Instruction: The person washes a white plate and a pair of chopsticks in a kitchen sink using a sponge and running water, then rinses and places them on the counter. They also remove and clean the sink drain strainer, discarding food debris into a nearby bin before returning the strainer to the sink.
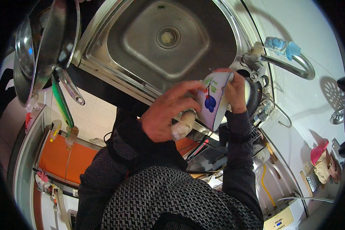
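Note:
A white bowl [202, 100] with a dark blue rim and painted blue fruit, red berries and green leaves is tipped on its side, its mouth facing right. My right hand [237, 92] grips it by the rim from the far right. Against the outer wall rest the bent fingers of my left hand [172, 106]. A pale, wrapped-looking piece [184, 126] by that hand may be a covered thumb; I cannot tell. Both hands are over the near right corner of the steel sink [166, 69]. The bowl's inside is mostly hidden.
A curved faucet [307, 67] with blue cloth on it stands right of the sink. A dark pan [256, 95] sits behind my right hand. Several pans [50, 46] crowd the upper left. Below them are orange cabinet doors [57, 152]. A grater [312, 181] is at the right wall.

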